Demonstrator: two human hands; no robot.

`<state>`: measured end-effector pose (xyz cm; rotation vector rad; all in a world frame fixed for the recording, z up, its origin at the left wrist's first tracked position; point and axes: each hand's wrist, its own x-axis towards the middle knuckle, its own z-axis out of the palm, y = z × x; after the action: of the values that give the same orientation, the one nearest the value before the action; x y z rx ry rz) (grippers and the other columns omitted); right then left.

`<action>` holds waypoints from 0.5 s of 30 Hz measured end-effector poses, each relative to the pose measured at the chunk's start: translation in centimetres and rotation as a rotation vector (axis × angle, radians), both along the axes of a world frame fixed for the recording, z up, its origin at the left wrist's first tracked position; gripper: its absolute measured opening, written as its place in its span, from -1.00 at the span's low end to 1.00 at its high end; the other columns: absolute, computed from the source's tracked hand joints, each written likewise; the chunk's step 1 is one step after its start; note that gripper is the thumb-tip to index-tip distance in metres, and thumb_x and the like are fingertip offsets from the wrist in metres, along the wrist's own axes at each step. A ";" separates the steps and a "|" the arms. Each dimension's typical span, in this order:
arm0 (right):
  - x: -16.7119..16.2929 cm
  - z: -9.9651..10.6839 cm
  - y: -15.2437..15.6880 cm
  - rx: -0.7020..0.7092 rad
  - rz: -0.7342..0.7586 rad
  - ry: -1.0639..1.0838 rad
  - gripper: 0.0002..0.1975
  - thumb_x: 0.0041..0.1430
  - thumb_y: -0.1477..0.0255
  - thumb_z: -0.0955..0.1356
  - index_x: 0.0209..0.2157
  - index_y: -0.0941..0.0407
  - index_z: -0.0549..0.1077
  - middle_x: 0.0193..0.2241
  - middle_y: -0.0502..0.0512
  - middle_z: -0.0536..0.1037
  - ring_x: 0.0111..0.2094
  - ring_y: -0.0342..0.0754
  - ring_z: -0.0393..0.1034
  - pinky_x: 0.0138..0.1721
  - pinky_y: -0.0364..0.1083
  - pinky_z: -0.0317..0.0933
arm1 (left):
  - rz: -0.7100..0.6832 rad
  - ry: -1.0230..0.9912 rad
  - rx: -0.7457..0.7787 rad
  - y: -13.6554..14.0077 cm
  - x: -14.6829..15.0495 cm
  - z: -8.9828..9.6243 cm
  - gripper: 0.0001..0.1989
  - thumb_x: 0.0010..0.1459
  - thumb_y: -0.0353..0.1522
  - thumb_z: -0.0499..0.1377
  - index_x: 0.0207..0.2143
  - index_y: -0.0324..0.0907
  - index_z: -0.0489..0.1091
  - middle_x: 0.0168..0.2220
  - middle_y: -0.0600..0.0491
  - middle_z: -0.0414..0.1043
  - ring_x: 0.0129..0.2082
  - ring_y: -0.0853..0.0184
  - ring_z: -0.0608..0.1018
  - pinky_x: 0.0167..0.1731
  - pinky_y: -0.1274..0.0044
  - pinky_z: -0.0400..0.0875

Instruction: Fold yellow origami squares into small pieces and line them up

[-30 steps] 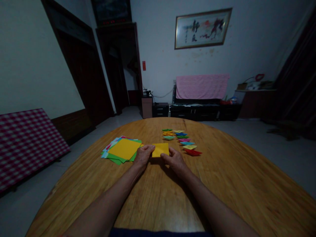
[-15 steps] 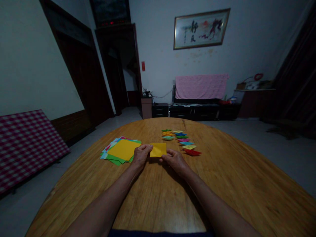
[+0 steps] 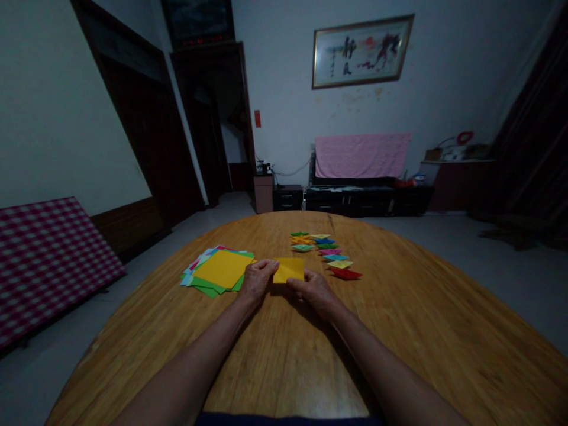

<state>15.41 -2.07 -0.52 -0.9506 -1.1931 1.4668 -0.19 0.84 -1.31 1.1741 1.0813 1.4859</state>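
Observation:
A folded yellow sheet of paper is held up just above the wooden table. My left hand pinches its left edge, thumb on top. At the lower right corner, my right hand grips the same paper between thumb and fingers. Left of my left hand lies a loose stack of coloured square paper, a yellow sheet uppermost. Small folded paper boats in several colours stand in two rows beyond my right hand, a red boat nearest me.
A red-and-white checked cloth covers something at the far left. Past the table's far edge stands a low black cabinet, with a pink towel draped over an object on it.
Both hands and the folded yellow paper have shifted slightly to the right. My right thumb now lies further over the paper's lower front. The stack and the boats have stayed put.

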 end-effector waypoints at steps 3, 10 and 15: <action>-0.1 0.3 -0.2 -0.029 -0.043 0.013 -0.69 -0.18 0.44 0.44 -0.29 0.19 0.48 -0.53 0.02 0.54 -0.61 -0.19 0.33 -0.58 -0.22 0.19 | -0.008 0.039 0.006 -0.2 0.3 0.1 -0.73 -0.13 -0.21 0.31 -0.52 -0.28 0.48 -0.65 0.17 0.28 -0.62 0.50 0.24 -0.59 0.62 0.08; -0.7 1.0 -0.3 -0.042 -0.114 0.086 -0.64 -0.21 0.48 0.44 -0.26 0.17 0.44 -0.53 0.00 0.55 -0.59 -0.15 0.38 -0.57 -0.20 0.25 | 0.001 -0.007 -0.034 -0.3 0.5 0.9 -0.73 -0.16 -0.21 0.31 -0.59 -0.26 0.43 -0.69 0.19 0.22 -0.64 0.50 0.21 -0.60 0.60 0.04; -1.4 0.3 -0.5 -0.105 -0.121 0.241 -0.65 -0.22 0.44 0.47 -0.30 0.19 0.43 -0.56 0.01 0.53 -0.60 -0.17 0.36 -0.56 -0.22 0.25 | 0.034 -0.102 -0.034 -0.6 1.1 1.2 -0.72 -0.21 -0.21 0.33 -0.62 -0.25 0.41 -0.69 0.20 0.20 -0.63 0.51 0.19 -0.60 0.60 0.01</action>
<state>14.03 -2.54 -0.22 -0.8728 -0.8768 1.5101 0.88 0.27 -0.11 1.0491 1.0577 1.5313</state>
